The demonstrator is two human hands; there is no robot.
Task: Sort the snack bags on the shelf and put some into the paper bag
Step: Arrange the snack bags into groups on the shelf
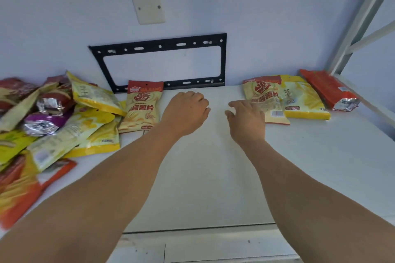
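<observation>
A heap of snack bags (53, 117) in yellow, red and purple covers the left of the white shelf (213, 177). A cream bag with a red top (142, 107) lies at the heap's right edge. At the right sit a second cream bag (264, 94), a yellow bag (303, 98) and an orange-red bag (329, 89). My left hand (186, 111) hovers just right of the first cream bag, fingers curled, holding nothing. My right hand (245, 117) has its fingers spread beside the second cream bag. No paper bag is in view.
A black metal mounting frame (162, 62) and a cream cover plate (148, 6) are fixed on the back wall. A white shelf post (361, 17) rises at the right. The shelf's front edge (203, 229) runs below my forearms.
</observation>
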